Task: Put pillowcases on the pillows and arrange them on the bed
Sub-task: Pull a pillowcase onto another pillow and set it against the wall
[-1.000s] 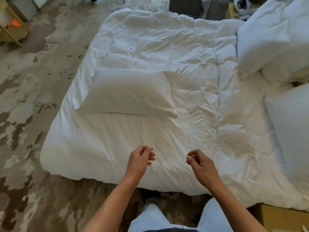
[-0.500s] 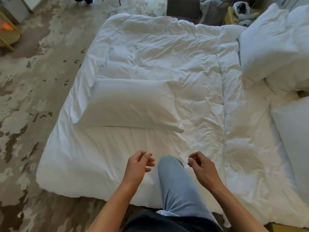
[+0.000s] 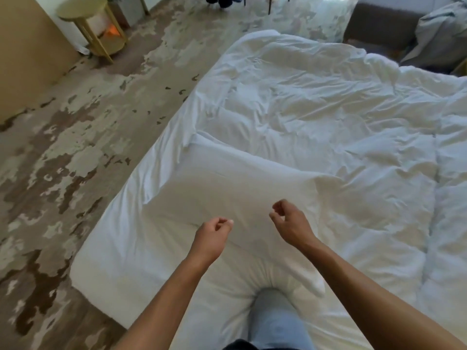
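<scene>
The white pillow point(image 3: 235, 198) lies flat on the rumpled duvet point(image 3: 328, 122), near the bed's left edge. Above it hover the left hand point(image 3: 212, 238) and right hand point(image 3: 290, 224), fingers loosely curled, holding nothing. The person's knee point(image 3: 273, 314) presses into the bedding just beside the pillow's near edge; leaning further could likely trap that edge, so a lift would snag or drag the duvet.

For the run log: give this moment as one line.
left hand: empty, loosely curled | right hand: empty, loosely curled | pillow: on duvet | knee: on bed
</scene>
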`<state>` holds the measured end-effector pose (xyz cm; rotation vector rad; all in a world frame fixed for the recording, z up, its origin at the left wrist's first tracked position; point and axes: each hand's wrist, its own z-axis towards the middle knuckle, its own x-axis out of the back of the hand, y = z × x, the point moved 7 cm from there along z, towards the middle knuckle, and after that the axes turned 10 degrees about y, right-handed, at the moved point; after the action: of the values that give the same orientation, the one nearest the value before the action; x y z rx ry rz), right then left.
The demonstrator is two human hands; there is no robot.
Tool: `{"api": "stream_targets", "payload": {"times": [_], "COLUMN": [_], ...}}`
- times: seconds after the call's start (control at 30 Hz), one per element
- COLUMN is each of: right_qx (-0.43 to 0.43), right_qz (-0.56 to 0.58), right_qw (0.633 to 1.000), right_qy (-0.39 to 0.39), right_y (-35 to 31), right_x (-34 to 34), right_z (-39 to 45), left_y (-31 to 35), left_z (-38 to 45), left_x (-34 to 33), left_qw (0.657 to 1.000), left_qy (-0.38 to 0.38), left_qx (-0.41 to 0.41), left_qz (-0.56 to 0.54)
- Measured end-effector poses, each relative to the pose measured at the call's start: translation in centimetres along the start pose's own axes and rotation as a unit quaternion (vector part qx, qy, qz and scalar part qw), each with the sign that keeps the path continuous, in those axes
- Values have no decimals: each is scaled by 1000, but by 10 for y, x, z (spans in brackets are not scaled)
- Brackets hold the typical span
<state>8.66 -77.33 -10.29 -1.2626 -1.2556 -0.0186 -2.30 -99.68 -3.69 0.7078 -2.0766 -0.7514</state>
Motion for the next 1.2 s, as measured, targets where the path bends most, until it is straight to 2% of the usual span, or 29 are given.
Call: {"api": "stream_targets", "payload": {"times": [0.2, 0.37, 0.43, 0.53, 0.77, 0.93, 1.03, 1.1, 1.2], "right_qx": [-21, -7, 5, 18, 45, 65, 34, 7, 35], "right_qz": [-86, -177, -218, -217, -228, -212, -167, -128, -154], "right_qw": [996, 980, 971, 972, 961, 959, 974, 988, 987], "right_qy": [-18, -88, -98, -89, -150, -178, -152, -86, 1], "right_y": [34, 69, 77, 82, 89, 85, 80, 76, 67], "right_x": [3, -9, -19, -36, -51, -50, -38, -22, -8], "right_z": [129, 177, 170, 134, 25, -10, 11, 34, 57], "left_y": [81, 82, 73, 71, 86, 62, 45, 39, 28], "left_z": [110, 167, 180, 194, 218, 224, 213, 202, 184], "left_x": [-85, -140, -149, -155, -171, -167, -157, -150, -136], "left_qw": [989, 954, 936, 910, 819, 756, 762, 770, 783], "left_qy": [-36, -64, -69, -68, -86, -119, -107, -94, -76], "left_qx": [-77, -102, -115, -155, -252, -248, -237, -242, -248], "left_qz": [117, 276, 326, 379, 508, 593, 593, 583, 565]}}
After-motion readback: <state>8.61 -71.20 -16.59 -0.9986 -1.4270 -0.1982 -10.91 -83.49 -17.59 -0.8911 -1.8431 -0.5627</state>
